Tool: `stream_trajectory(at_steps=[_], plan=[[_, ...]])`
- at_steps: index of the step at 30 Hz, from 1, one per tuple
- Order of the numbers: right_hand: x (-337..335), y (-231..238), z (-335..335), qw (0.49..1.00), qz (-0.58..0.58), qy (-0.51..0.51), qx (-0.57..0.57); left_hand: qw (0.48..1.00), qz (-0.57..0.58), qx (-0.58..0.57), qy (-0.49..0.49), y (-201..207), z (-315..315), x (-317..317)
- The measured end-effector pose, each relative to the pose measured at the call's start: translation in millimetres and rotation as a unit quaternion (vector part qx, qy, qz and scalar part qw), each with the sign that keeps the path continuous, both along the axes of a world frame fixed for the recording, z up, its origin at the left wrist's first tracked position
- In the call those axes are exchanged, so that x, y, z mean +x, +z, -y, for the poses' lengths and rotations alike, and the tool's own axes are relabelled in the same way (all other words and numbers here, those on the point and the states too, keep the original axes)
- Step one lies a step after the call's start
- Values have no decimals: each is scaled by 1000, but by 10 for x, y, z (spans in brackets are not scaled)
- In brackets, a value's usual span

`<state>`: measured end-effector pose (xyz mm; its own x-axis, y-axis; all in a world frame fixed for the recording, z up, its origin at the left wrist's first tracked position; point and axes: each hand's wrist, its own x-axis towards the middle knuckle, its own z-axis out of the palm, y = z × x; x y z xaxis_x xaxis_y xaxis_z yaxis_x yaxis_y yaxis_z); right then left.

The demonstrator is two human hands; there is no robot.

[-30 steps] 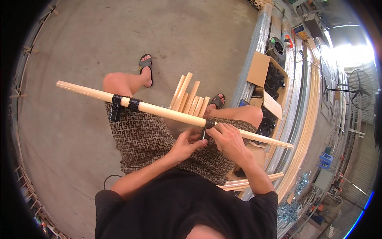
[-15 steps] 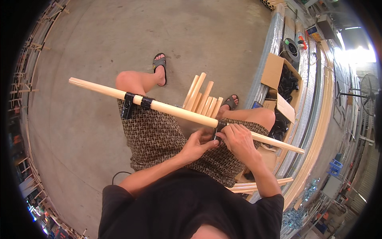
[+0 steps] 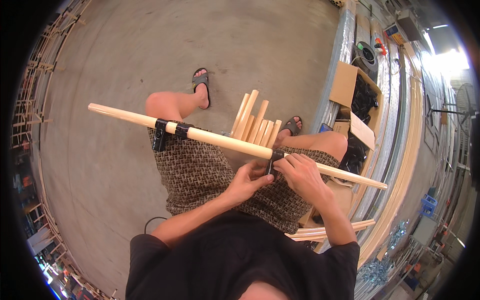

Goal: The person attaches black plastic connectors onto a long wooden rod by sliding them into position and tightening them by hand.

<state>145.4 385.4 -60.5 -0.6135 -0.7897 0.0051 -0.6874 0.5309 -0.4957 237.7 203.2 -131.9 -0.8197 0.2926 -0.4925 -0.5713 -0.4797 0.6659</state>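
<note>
Cream-coloured and glossy, the pole (image 3: pixel 225 141) slants across the lap from upper left to lower right, above the patterned shorts (image 3: pixel 195 172). Near its left end sit a black joint (image 3: pixel 159 136) and a black band (image 3: pixel 181 131); a second joint (image 3: pixel 276 155) wraps the pole where both hands meet. The left hand (image 3: pixel 245 183) lies just below the pole, thumb and fingers closed on the lower part of this second joint. The right hand (image 3: pixel 301 175) comes from the other side, its bent fingers pressed to the joint and reaching over the pole beside it; how firmly they grip, I cannot tell. Short tubes (image 3: pixel 256 120) of similar colour stand in a cluster beyond the pole, between the knees. To the right, an open carton (image 3: pixel 343 84) holds black fittings (image 3: pixel 364 97), and next to it a lower carton (image 3: pixel 362 130) bears small dark print, too fine to read. Farther up, a box (image 3: pixel 395 34) shows a coloured label, its lettering likewise unreadable, near a dark reel (image 3: pixel 367 56). Long rods (image 3: pixel 361 225) lie beyond the right forearm.
</note>
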Motion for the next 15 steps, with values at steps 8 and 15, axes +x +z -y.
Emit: stream_trajectory(at_steps=[8,15], plan=[[12,-11,22,999,-30,-7,-16,1000,0,18,2,25,23,-12],[35,-89,-29,999,0,-22,45,999,12,-25,-32,112,32,-55]])
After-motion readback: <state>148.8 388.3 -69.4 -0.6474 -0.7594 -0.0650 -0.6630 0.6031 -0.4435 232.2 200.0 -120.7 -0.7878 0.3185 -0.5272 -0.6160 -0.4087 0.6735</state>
